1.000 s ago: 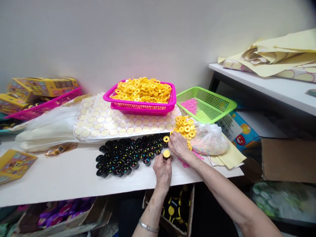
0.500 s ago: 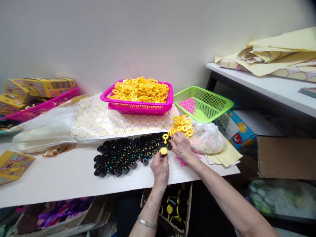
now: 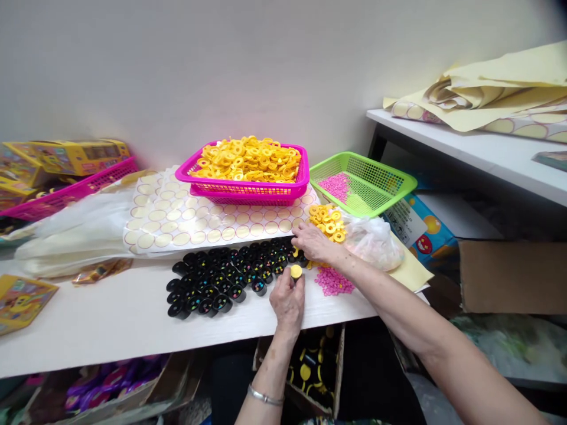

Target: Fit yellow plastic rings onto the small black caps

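My left hand (image 3: 287, 301) is closed round a small black cup with a yellow round top (image 3: 296, 271), held upright near the table's front edge. My right hand (image 3: 312, 242) reaches over the right end of the black cups (image 3: 230, 274), its fingers bent down at the edge of the sticker sheet; what they hold, if anything, is hidden. Colored bits show inside many of the cups. A yellow ring piece is partly visible under my right hand. Yellow ring pieces (image 3: 330, 221) lie in a pile just behind it, and small pink pieces (image 3: 333, 281) lie to its front right.
Behind are a pink basket (image 3: 248, 192) of yellow pieces and a green basket (image 3: 390, 200). A plastic bag (image 3: 376, 242) lies at right, a yellow box (image 3: 26, 301) at left. Below the table edge, an open carton (image 3: 339, 372) holds black and yellow pieces.
My right hand has moved left and back from beside the yellow pile to over the cups, uncovering more pink pieces. My left hand still holds the yellow-topped cup in nearly the same place.
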A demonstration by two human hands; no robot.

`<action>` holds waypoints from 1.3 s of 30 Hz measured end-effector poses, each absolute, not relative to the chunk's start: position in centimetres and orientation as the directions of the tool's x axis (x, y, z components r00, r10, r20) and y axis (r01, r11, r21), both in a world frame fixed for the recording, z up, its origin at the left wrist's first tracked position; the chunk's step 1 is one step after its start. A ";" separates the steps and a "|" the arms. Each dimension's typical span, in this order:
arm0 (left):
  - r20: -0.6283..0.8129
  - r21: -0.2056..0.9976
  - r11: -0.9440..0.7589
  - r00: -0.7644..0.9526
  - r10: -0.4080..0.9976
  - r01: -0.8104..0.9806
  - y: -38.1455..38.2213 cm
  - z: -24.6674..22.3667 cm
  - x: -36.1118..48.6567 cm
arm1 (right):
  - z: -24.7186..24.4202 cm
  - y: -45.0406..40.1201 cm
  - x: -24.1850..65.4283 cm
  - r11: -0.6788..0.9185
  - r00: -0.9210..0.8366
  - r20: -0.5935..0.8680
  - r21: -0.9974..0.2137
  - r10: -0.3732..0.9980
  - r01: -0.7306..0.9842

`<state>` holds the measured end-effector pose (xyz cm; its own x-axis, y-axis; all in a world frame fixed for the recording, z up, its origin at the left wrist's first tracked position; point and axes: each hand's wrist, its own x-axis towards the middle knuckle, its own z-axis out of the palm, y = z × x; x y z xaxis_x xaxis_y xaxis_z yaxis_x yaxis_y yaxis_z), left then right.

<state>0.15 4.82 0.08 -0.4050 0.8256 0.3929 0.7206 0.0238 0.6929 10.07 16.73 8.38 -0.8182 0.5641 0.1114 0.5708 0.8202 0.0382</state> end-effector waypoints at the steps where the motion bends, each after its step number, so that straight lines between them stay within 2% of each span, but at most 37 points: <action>1: 0.440 0.676 0.000 -0.405 0.801 0.737 4.8 0.2 0.2 | 8.4 16.8 10.1 0.821 -0.820 0.106 0.042 0.562 0.569; 6: 0.625 0.651 -0.205 -0.363 0.691 0.731 2.5 0.1 0.2 | 8.6 16.7 10.2 0.838 -0.835 0.104 0.019 0.541 0.545; 11: 0.593 0.558 -0.435 0.028 0.805 0.706 -3.5 -0.3 -0.6 | 8.2 16.7 10.3 0.876 -0.872 0.089 0.003 0.481 0.483; 13: 0.492 0.547 -0.447 0.161 0.856 0.708 -5.2 -0.3 -1.0 | 7.9 16.9 10.2 0.881 -0.877 0.094 0.003 0.471 0.473; 15: 0.319 0.547 -0.386 0.241 0.917 0.743 -5.9 -0.5 -1.2 | 7.6 17.0 10.0 0.878 -0.874 0.100 0.006 0.476 0.479; 20: -0.083 0.451 -0.219 0.285 0.955 0.865 -5.5 -1.5 -1.2 | 7.4 17.2 9.7 0.878 -0.872 0.112 -0.014 0.477 0.479; 22: -0.151 0.450 -0.202 0.297 0.943 0.870 -5.4 -1.6 -1.2 | 7.5 17.2 9.9 0.872 -0.859 0.154 -0.049 0.488 0.487; 24: -0.172 0.488 -0.215 0.335 0.927 0.846 -5.4 -1.2 -1.2 | 7.7 17.3 10.3 0.852 -0.818 0.240 -0.134 0.523 0.506; 26: -0.108 0.563 -0.265 0.388 0.915 0.783 -5.1 -0.4 -1.3 | 8.0 17.1 10.9 0.817 -0.732 0.364 -0.283 0.576 0.502; 28: 0.058 0.626 -0.334 0.386 0.921 0.704 -4.1 0.7 -1.2 | 8.2 16.5 11.8 0.744 -0.561 0.493 -0.497 0.665 0.446; 30: 0.282 0.620 -0.359 0.229 0.932 0.697 -2.1 1.7 -1.0 | 8.1 15.2 13.1 0.622 -0.310 0.544 -0.729 0.780 0.287; 31: 0.375 0.596 -0.335 0.115 0.920 0.730 -0.8 2.0 -0.9 | 7.8 14.4 13.9 0.545 -0.195 0.515 -0.822 0.835 0.166; 33: 0.475 0.556 -0.244 -0.062 0.878 0.794 1.9 2.3 -0.5 | 7.0 12.3 15.4 0.394 -0.027 0.397 -0.917 0.918 -0.064; 35: 0.479 0.528 -0.168 -0.128 0.869 0.832 4.4 2.2 0.1 | 5.9 9.6 16.7 0.213 -0.006 0.218 -0.958 0.976 -0.193; 39: 0.434 0.488 -0.063 -0.180 0.883 0.871 7.3 1.6 1.4 | 3.4 4.3 17.1 -0.066 -0.059 -0.052 -0.963 0.997 -0.262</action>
